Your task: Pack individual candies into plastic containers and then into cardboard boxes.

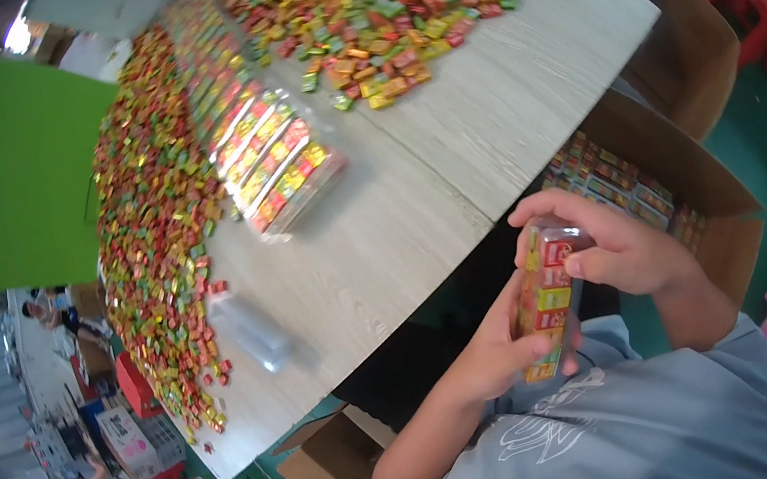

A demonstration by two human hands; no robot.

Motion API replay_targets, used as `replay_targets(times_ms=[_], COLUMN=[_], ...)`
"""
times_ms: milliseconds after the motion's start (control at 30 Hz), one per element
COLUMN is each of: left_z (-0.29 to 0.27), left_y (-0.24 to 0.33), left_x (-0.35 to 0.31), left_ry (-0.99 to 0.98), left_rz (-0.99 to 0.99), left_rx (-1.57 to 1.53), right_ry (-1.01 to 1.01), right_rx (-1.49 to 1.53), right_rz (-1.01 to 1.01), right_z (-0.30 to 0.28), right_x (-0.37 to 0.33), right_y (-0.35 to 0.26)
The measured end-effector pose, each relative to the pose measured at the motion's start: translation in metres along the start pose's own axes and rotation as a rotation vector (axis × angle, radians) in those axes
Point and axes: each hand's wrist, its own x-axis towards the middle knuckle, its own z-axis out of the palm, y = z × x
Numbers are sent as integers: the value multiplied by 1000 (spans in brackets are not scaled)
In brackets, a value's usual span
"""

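In front of my chest, a narrow clear plastic box (pixel 550 303) stands tilted, filled with red, yellow and orange wrapped candies. My left hand (pixel 496 353) grips its lower side, and my right hand (pixel 623 245) is wrapped around the upper end, thumb against the top of the near face. On the table lies a clear bag (pixel 273 156) with neat rows of filled candy boxes. A clear plastic box (pixel 252 331), seemingly without candies, rests near the table's left edge. Loose wrapped candies (pixel 152 217) are heaped along the left side, and another heap (pixel 391 10) spreads across the far side.
An open cardboard carton (pixel 714 184) with filled candy boxes stands right of the table (pixel 522 94). Another carton (pixel 325 467) sits below the near edge. Red stools (pixel 756 10) are at far right, a green panel (pixel 30 187) at left. Other people are in the left background.
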Motion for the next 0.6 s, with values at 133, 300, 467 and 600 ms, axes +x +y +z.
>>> replay_targets(times_ms=[133, 300, 467, 600], left_z=[-7, -30, -40, -48], left_y=[-19, -34, -52, -61], left_x=[18, 42, 61, 82], left_ry=[82, 87, 107, 134], left_rz=[-23, -32, -82, -116], left_rx=[-60, 19, 59, 118], right_ry=[231, 370, 367, 487], right_rx=[42, 86, 380, 347], right_rz=[-9, 33, 224, 194], right_z=[-3, -6, 2, -14], right_x=[-13, -45, -60, -60], right_y=[25, 69, 82, 101])
